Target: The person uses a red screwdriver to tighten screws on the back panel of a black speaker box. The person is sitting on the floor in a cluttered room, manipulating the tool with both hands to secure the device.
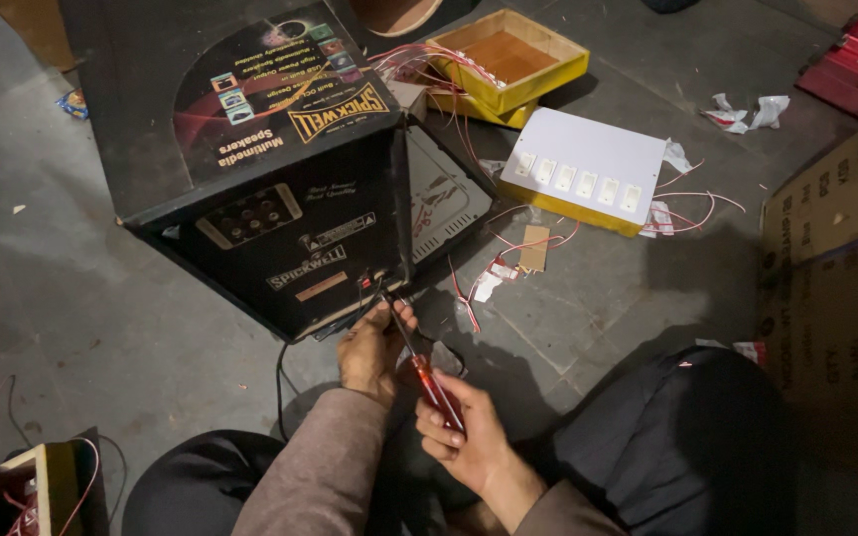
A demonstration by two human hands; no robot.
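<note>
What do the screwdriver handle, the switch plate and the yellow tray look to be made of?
Screwdriver in the right hand: handle looks like translucent red plastic, glossy and light-catching; the shaft is dark, likely metal. Switch plate: matte white plastic or laminate, probably, on a yellow base. Yellow tray: seemingly painted wood or board, with a brown unpainted floor.

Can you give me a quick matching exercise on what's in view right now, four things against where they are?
Things:
1. screwdriver
2. white switch panel
3. black speaker cabinet
4. cardboard carton

Places:
A. at the right edge of the view, beside the person's knee
B. on the floor behind the cabinet, to the right, with red wires around it
C. gripped in the right hand, tip at the cabinet's lower corner
D. lying on the floor in front of the person, left hand at its lower edge

Pairs: 1-C, 2-B, 3-D, 4-A
</note>
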